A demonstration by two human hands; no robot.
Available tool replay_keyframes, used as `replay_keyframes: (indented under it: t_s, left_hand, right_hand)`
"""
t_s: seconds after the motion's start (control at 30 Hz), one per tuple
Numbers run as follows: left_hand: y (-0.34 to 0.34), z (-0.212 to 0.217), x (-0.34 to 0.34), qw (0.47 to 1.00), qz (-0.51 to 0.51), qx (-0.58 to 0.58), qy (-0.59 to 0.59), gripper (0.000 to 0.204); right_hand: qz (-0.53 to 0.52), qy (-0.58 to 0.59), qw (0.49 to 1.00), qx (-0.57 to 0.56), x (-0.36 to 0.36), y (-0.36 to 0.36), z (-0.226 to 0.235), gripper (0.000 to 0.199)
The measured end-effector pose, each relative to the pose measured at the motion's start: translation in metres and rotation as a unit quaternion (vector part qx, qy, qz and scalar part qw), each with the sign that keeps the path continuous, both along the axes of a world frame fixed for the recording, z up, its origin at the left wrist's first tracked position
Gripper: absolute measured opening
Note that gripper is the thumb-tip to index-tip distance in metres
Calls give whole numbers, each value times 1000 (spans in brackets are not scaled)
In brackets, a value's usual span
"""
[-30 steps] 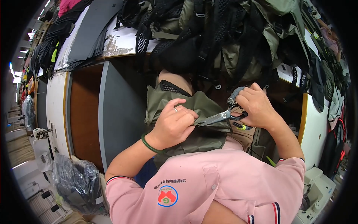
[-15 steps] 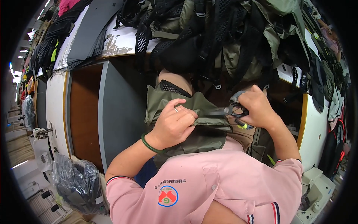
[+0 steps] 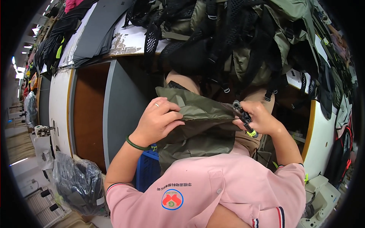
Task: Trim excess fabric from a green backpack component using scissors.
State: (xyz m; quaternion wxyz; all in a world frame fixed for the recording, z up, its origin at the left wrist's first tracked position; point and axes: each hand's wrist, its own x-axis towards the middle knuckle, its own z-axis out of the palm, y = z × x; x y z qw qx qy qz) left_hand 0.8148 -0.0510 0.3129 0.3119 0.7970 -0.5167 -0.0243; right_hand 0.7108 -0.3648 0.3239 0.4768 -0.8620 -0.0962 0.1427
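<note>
At the far left, a dark bundle in clear plastic sits near a white-sided bench; grey sheets are stacked on its far part. Moving right, a blue container shows beside the left forearm, which wears a green bangle.

The left hand has its fingers drawn together, thumb against forefinger, on the edge of the olive fabric. It has slid left from the middle of that edge, where it was half a second ago, so a longer stretch now spans the two hands. The fabric lies across the person's lap, its folded edge running left to right, almost level and fairly taut.

At the right end, the right hand is curled around the dark scissors, its thumb at the fabric's edge; whether it pinches the cloth too, I cannot tell. The scissors have swung out of their leftward line over the cloth, which suggests the cutting has paused while the edge is handled. Their long axis now slants from far left to near right, a yellow tab at the near end; the blades are not clear. Beyond, black-and-olive bags are heaped.
</note>
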Motion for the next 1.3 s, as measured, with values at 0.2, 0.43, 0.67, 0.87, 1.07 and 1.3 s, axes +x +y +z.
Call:
replay_keyframes:
  t_s: [0.2,0.43,0.67,0.87,1.07,1.3]
  left_hand:
    - [2,19,-15,968,-12,-105,-226,16]
    - [6,11,-10,996,-35,-68,-40,25]
    - [-1,-1,-15,997,-28,-77,6,24]
    - [-1,-4,-13,993,-42,-110,-11,29]
    - [-3,2,-11,882,31,-32,470,23]
    - [-6,-13,-3,641,43,-39,765,31]
  right_hand:
    - [32,-16,999,9,-2,0,-1,25]
    - [31,-31,999,25,-6,0,-5,25]
    - [12,-25,998,49,-12,-3,-11,26]
    - [36,-61,997,36,-14,-6,-12,25]
    - [-3,68,994,91,-10,-6,-18,24]
    - [26,-4,998,-51,-1,-5,-21,35]
